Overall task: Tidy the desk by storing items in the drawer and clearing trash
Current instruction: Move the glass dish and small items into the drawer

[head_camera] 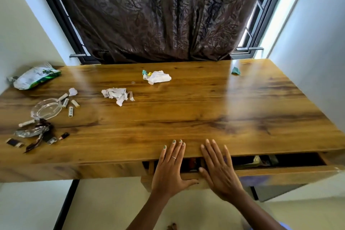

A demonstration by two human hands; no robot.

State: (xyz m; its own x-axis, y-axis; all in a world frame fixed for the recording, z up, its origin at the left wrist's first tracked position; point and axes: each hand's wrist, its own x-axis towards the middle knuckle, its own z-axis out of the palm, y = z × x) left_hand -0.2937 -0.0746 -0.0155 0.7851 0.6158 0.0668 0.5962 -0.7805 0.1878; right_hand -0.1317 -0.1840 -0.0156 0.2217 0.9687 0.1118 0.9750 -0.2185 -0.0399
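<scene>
My left hand [170, 168] and my right hand [217, 169] lie flat, fingers spread, over the front of the partly open drawer [280, 172], fingertips resting on the desk edge. Neither holds anything. The wooden desk [186, 117] carries crumpled white paper [117, 95] at the middle left and a second crumpled paper [157, 77] further back. At the far left lie several small batteries [71, 106], a clear glass dish [46, 108], foil wrappers with small dark items [35, 132] and a white-green plastic bag [35, 78]. A green scrap [235, 71] sits at the back right.
A dark patterned curtain [158, 15] hangs behind the desk, in front of a window. White walls close in on both sides. A black desk leg [67, 203] stands at the lower left. Inside the drawer, dark and yellowish items [259, 161] show dimly.
</scene>
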